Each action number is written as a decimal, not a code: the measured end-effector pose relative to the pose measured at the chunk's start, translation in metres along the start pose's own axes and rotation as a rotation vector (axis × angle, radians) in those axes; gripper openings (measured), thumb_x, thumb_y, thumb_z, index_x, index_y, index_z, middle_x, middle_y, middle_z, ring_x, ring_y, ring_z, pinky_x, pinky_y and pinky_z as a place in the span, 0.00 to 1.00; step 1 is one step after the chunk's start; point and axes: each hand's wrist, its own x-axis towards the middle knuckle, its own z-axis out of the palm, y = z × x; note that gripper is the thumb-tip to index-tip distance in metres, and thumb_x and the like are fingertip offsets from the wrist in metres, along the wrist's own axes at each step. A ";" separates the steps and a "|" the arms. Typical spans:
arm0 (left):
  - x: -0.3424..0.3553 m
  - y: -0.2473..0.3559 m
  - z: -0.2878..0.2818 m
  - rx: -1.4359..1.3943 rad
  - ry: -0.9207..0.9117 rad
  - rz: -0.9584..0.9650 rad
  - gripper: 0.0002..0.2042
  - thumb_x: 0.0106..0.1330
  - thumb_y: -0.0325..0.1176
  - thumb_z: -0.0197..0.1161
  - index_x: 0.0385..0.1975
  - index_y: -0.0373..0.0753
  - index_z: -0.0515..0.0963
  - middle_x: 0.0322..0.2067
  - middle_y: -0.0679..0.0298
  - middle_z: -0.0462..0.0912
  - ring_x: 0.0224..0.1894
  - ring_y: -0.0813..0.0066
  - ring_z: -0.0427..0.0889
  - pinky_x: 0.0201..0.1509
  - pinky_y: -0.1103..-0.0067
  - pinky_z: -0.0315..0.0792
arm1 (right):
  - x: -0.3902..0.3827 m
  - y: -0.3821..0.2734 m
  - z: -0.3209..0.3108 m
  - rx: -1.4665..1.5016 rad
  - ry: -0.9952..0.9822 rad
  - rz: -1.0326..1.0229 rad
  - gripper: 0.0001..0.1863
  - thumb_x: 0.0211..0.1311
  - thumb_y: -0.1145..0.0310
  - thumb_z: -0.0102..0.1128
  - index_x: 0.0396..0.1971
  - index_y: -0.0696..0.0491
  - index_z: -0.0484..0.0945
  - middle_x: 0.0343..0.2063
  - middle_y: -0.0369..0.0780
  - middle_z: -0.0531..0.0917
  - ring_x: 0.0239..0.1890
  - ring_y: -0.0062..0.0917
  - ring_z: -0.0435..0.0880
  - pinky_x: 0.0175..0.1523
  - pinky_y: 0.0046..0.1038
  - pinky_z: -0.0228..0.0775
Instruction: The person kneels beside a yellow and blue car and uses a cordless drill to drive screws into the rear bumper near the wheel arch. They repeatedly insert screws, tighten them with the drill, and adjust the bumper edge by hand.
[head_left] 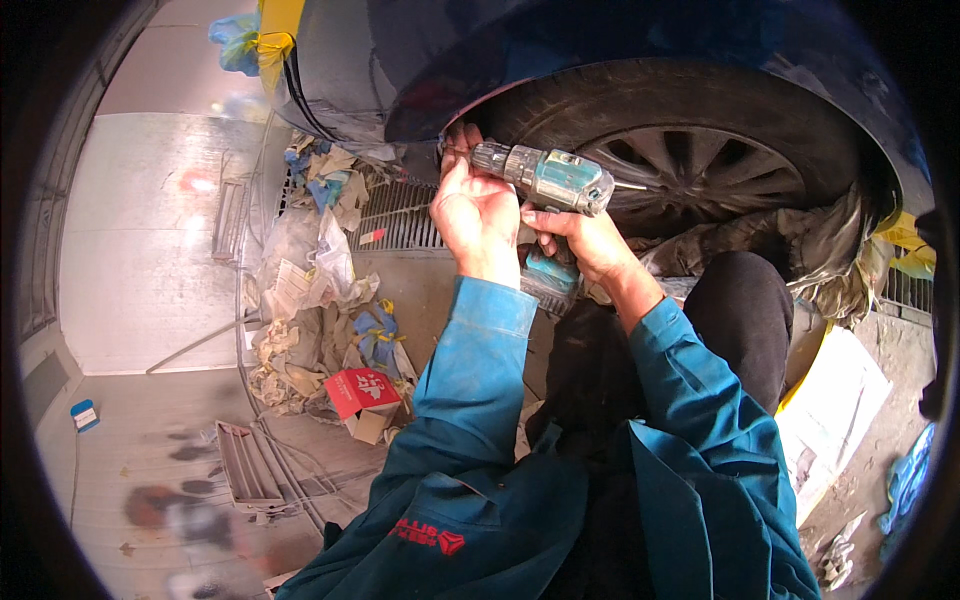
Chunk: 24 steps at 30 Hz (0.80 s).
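My right hand (592, 243) is wrapped round the grip of a teal and black cordless drill (566, 182). The drill lies level, its chuck pointing left at the front edge of the wheel arch on a dark blue car body (430, 60). Beside the chuck is my left hand (478, 212), palm toward me. Its fingers curl up at the arch edge by the drill's tip; what they pinch there, if anything, is hidden. Just behind the drill stands the car wheel (690, 165), with a dark multi-spoke rim.
Crumpled paper and plastic rubbish (300, 340) lies on the left, with a red and white box (365, 400). A floor grate (395, 215) runs below the car. Dark crumpled sheeting (770, 240) sits under the wheel; white sheeting (835, 410) lies on the right.
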 end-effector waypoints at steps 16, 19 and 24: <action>0.006 -0.001 -0.015 -0.045 0.089 -0.008 0.21 0.86 0.46 0.50 0.57 0.33 0.79 0.51 0.54 0.90 0.53 0.60 0.87 0.65 0.63 0.79 | -0.005 0.003 -0.009 0.029 -0.004 0.002 0.12 0.64 0.76 0.74 0.45 0.59 0.86 0.33 0.35 0.86 0.26 0.18 0.78 0.29 0.23 0.70; 0.006 -0.005 -0.018 -0.071 0.011 -0.001 0.20 0.85 0.45 0.51 0.56 0.33 0.80 0.50 0.54 0.91 0.51 0.60 0.88 0.64 0.63 0.79 | -0.006 0.002 -0.009 0.039 0.000 0.015 0.13 0.63 0.76 0.74 0.47 0.59 0.85 0.33 0.35 0.86 0.26 0.18 0.78 0.29 0.23 0.70; 0.004 -0.006 -0.015 -0.095 0.014 -0.006 0.18 0.84 0.42 0.52 0.55 0.34 0.81 0.49 0.55 0.90 0.53 0.60 0.87 0.64 0.63 0.80 | -0.007 0.001 -0.013 0.038 0.007 0.033 0.14 0.63 0.78 0.73 0.49 0.60 0.85 0.34 0.36 0.86 0.25 0.18 0.78 0.29 0.23 0.69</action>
